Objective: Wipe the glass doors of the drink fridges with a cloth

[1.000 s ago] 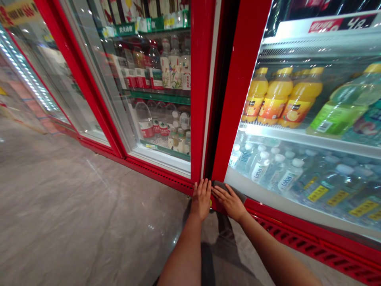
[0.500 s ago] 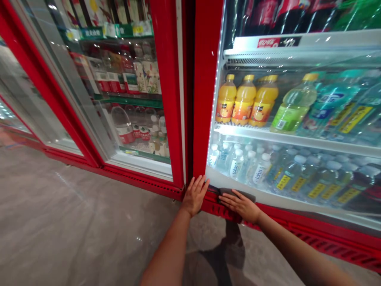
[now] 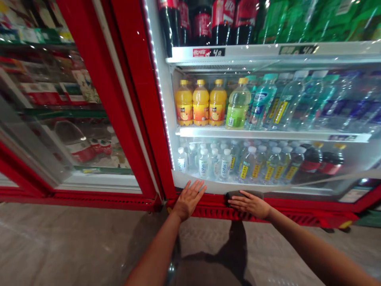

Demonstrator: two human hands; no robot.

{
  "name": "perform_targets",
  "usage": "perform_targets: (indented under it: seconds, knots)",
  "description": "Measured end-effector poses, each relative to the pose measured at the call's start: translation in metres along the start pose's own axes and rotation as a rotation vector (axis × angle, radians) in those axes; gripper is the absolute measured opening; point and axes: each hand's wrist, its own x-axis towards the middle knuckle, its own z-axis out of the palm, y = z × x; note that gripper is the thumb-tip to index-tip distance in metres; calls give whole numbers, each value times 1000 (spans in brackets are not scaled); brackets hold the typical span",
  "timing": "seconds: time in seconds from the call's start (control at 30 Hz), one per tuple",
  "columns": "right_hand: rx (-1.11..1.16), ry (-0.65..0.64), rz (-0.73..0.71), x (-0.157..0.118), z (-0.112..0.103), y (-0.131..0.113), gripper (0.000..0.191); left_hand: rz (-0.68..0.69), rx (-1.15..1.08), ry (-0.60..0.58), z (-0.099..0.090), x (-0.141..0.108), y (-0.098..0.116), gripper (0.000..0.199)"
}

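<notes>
Dark grey soft cloth (image 3: 257, 194) under right hand (image 3: 251, 204). Glossy red metal cooler frame (image 3: 147, 103) left of left hand (image 3: 189, 198); red metal grille (image 3: 208, 212) between hands, row of dark slots. Above left hand: small clear plastic bottles (image 3: 204, 163), white caps, white labels, blue lettering. Farther above: orange-yellow plastic bottles (image 3: 201, 103), yellow caps. Above right hand: clear cylindrical plastic bottles (image 3: 247, 167), pale caps, yellow labels, dark lettering. Below hands: grey mottled floor (image 3: 89, 242).

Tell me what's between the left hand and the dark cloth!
Just a bare stretch of the fridge's red bottom edge lies between the left hand and the dark cloth, seen in the head view.
</notes>
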Motion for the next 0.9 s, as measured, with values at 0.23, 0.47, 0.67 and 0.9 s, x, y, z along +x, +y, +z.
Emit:
perform_targets:
  seconds: [0.23, 0.47, 0.67, 0.9]
  knots:
    - [37, -36, 52, -72, -16, 27, 62, 124, 17, 34, 26, 39, 25, 74]
    - [77, -204, 141, -139, -45, 47, 64, 208, -25, -55, 43, 69, 49, 73]
    - [45, -168, 177, -149, -63, 56, 54, 215, -22, -79, 50, 88, 66, 75]
    - [79, -72, 141, -49, -42, 49, 45, 141, 7, -7, 54, 104, 73, 78]
